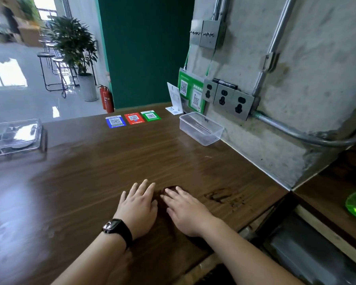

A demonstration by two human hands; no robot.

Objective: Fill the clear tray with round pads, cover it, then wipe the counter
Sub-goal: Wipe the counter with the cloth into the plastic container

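Now | left hand (pixel 139 208), right hand (pixel 185 210): grip released, flat on dark cloth (pixel 162 199) | counter (pixel 90 171)

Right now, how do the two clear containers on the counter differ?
The tray at the far left is covered and holds round pads; the box by the wall is open and looks empty. The tray is wide and shallow, the box narrower and deeper. Both are clear plastic on the wooden counter.

Daylight from left windows glares off the counter (pixel 90 161); edges warp.
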